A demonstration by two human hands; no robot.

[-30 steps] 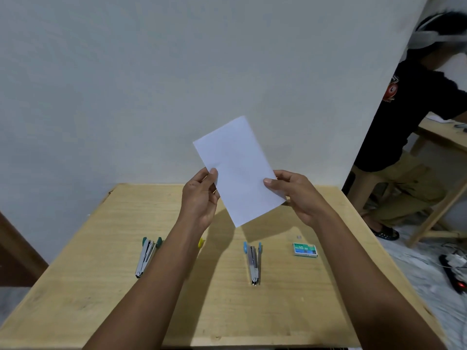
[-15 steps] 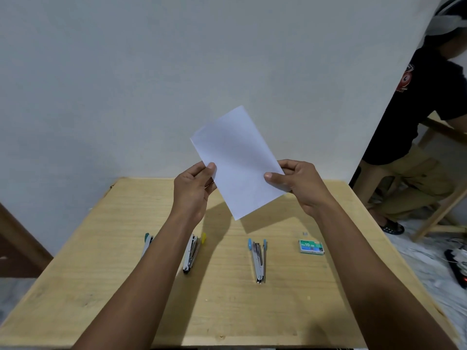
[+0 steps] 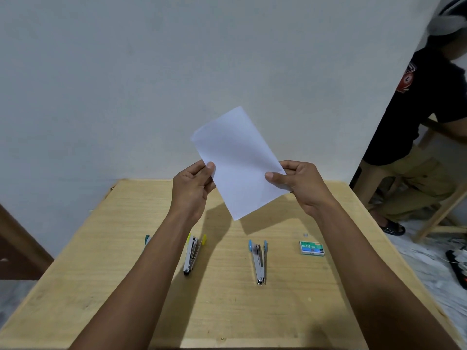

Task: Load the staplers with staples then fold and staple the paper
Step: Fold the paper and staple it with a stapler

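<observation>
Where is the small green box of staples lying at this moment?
In the head view, the staple box lies on the right side of the table, a little to the right of the blue-tipped stapler.

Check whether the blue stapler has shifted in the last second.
No. The blue stapler keeps the same gap and angle left of the staple box; only the view shifted.
</observation>
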